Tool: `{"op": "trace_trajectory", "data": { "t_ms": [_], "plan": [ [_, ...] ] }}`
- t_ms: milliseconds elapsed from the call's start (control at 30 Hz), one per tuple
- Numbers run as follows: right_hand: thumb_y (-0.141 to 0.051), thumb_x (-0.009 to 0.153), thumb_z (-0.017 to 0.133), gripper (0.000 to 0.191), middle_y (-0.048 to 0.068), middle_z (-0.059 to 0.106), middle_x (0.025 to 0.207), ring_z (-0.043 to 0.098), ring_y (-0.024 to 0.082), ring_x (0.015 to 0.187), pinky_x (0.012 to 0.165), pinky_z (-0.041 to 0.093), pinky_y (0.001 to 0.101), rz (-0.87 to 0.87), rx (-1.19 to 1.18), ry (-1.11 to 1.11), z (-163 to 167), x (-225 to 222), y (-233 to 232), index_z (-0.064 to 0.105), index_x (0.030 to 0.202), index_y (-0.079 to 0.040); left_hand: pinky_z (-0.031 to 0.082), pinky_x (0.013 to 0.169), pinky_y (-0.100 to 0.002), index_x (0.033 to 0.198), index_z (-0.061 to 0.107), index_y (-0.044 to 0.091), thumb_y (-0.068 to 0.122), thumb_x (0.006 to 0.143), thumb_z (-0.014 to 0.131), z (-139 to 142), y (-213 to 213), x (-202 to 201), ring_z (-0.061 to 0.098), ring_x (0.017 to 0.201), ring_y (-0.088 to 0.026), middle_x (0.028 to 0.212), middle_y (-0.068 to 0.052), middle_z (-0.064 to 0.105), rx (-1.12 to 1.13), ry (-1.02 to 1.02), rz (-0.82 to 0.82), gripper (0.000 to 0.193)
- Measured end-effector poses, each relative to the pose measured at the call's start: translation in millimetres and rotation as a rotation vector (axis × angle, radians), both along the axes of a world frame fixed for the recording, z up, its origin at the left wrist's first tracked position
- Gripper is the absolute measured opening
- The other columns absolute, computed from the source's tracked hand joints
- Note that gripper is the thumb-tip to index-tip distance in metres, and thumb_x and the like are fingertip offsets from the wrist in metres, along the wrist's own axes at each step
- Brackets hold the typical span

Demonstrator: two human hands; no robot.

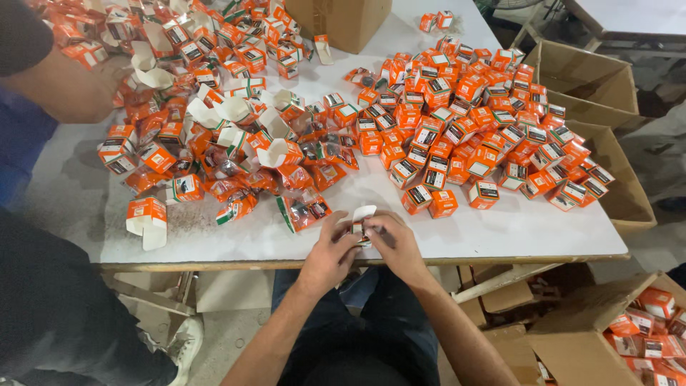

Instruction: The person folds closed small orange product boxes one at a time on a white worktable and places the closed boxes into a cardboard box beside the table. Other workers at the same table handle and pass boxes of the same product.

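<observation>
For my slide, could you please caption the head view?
Both hands, left hand and right hand, hold a small box at the table edge.

Small box (361, 223) mostly hidden between hands; contents unclear. Co-worker's arm (68, 86) cut off at left edge.

You are holding a small white and orange carton (362, 223) between both hands at the near edge of the white table (500, 232). It is sitting just above the tabletop, its white flap standing open and pointing away from you, its orange body mostly hidden by your fingers. Your left hand (330, 246) is gripping its left side, and your right hand (394, 239) is closing around its right side.
</observation>
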State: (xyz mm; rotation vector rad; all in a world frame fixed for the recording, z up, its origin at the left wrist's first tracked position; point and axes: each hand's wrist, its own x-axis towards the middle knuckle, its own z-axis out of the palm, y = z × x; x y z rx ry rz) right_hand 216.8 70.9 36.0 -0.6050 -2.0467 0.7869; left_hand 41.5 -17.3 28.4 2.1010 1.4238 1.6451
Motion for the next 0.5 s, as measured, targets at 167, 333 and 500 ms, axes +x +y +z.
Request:
{"op": "trace_trajectory", "data": {
  "t_ms": [167,333,500],
  "plan": [
    [-0.003,0.095,0.069,0.035,0.017,0.067,0.122,0.064,0.032,0.112,0.096,0.052,0.0385,0.045,-0.122,-0.034,4.1,6.0,2.6,0.067,0.13,-0.005,0.058,0.086,-0.041,0.111,0.064,0.003,-0.002,0.076,0.08,-0.7,0.9,-0.9,0.067,0.11,-0.039,0.135,-0.02,0.063,-0.078,-0.047,0.006,0.038],
    [-0.005,0.086,0.074,0.037,0.017,0.066,0.129,0.064,0.033,0.121,0.104,0.049,0.0397,0.199,0.094,-0.056,14.0,14.0,-0.1,0.068,0.122,0.0,0.057,0.085,-0.042,0.126,0.054,0.004,0.002,0.08,0.082,-10.5,0.0,1.6,0.07,0.102,-0.037,0.121,-0.015,0.068,-0.246,-0.127,0.04,0.053],
    [-0.004,0.09,0.072,0.029,0.014,0.068,0.128,0.067,0.031,0.122,0.106,0.052,0.0389,0.186,-0.054,-0.019,15.9,10.9,-0.5,0.07,0.119,-0.003,0.058,0.089,-0.041,0.124,0.047,0.006,0.002,0.081,0.081,-10.0,2.9,1.0,0.07,0.11,-0.037,0.131,-0.016,0.067,-0.176,-0.158,-0.003,0.054]
  ]
}}
